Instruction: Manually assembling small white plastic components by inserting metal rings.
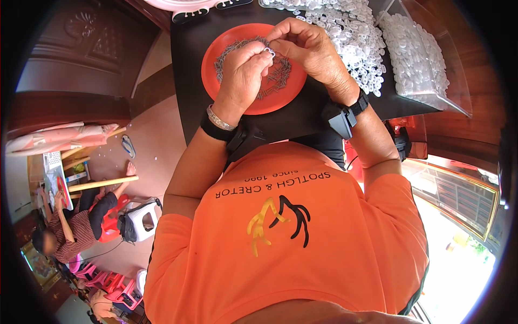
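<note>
Orange shirt (280, 270) up close, white piece (269, 52) in your left hand (242, 74)

Your shirt fills the lower middle of the view. Beyond it, both your hands are near each other above a round red-orange plate (291, 93) on a black table (189, 81). Your left thumb and forefinger pinch the small, looped white piece over the plate. Your right hand (314, 51) is just beside it, thumb and fingertips bunched near the piece; whether they grip anything, you cannot tell from this angle. Thin grey pins (279, 74) lie scattered on the plate. To your right, a loose heap of white pieces (359, 43) covers part of the table, next to a clear bin (457, 89) holding more.
</note>
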Motion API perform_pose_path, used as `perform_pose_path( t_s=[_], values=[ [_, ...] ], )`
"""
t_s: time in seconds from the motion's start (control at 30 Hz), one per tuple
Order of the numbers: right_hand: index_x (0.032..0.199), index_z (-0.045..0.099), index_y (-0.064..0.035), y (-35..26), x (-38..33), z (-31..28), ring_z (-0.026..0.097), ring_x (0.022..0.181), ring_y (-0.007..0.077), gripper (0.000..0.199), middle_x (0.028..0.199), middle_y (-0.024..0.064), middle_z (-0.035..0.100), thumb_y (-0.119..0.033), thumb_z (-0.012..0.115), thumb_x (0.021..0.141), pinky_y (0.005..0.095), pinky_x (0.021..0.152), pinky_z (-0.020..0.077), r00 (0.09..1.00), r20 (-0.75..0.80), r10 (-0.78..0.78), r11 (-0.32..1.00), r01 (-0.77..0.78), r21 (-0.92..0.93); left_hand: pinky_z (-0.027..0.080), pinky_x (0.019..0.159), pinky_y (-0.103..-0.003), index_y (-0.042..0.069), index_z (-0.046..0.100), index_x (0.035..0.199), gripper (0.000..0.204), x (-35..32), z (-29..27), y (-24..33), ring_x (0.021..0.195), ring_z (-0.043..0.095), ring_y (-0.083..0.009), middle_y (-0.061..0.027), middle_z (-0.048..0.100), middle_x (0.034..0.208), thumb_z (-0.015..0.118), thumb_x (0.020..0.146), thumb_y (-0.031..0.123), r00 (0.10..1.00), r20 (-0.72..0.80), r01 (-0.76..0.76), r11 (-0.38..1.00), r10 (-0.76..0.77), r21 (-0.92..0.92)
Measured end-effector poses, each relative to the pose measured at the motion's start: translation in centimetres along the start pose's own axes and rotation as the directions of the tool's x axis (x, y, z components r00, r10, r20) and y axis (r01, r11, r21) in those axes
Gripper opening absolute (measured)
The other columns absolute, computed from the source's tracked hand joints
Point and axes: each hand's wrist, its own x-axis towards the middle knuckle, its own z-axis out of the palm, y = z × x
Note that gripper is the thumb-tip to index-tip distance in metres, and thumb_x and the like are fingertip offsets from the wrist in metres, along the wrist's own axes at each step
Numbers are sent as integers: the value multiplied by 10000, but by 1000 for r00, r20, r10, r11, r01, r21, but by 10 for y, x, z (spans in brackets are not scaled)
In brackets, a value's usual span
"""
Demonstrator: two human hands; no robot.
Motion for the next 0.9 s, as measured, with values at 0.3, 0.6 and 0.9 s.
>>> perform_pose_path(
  t_s=[0.3,0.6,0.9],
  values=[
    [955,611,-5,5,1,1,544,726,51,140,796,-1,611,-125,591,885,204,663,466,999,-38,17,1000,-18,-18,361,516,-224,-15,531,715,183,4,-4,5,575,458,-72,-10,514,640,501,829,125,996,-54,64,996,-67,-70],
    [910,591,-20,3,1,-1,555,665,93,163,706,28,596,-179,555,896,248,612,456,999,12,40,969,-36,-244,367,525,-231,-12,529,715,177,3,-2,2,567,453,-77,-9,498,618,504,827,123,998,-65,25,1000,-26,-14],
    [865,556,-25,-8,2,0,585,677,324,179,694,141,589,-200,525,880,386,594,452,993,71,-96,851,119,-511,371,522,-242,-8,526,710,185,3,-4,1,558,454,-88,-16,503,608,512,830,132,1000,0,7,999,-7,36]
  ],
)
